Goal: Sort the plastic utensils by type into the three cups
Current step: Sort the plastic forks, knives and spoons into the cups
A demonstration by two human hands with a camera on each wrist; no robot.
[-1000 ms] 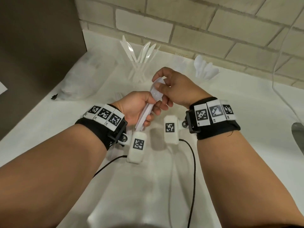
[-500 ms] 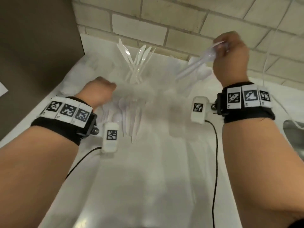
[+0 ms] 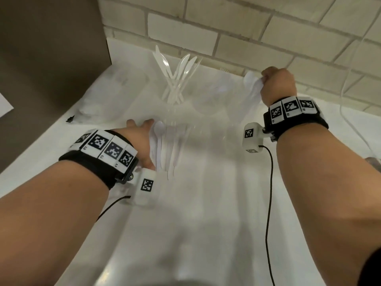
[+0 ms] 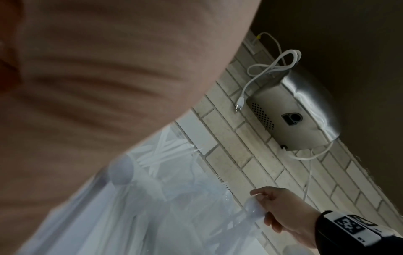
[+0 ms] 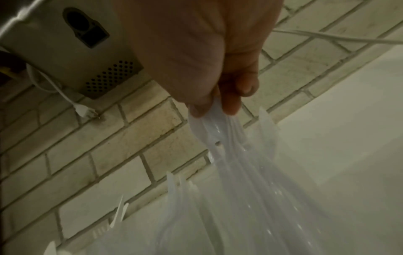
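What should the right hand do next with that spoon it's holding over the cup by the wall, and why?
Probably let go. The right hand pinches the spoon by its bowl, handle pointing down among the other spoons in the right cup. The left hand already rests at the loose pile, ready for another piece.

We cannot see the left hand (image 3: 142,141) fingers; the wrist view shows only a blurred palm over the loose utensils (image 3: 167,145). The clear cups (image 3: 208,104) barely read against the white table (image 3: 206,203). The right hand (image 3: 278,85) hides its spoon's (image 3: 252,82) tip.
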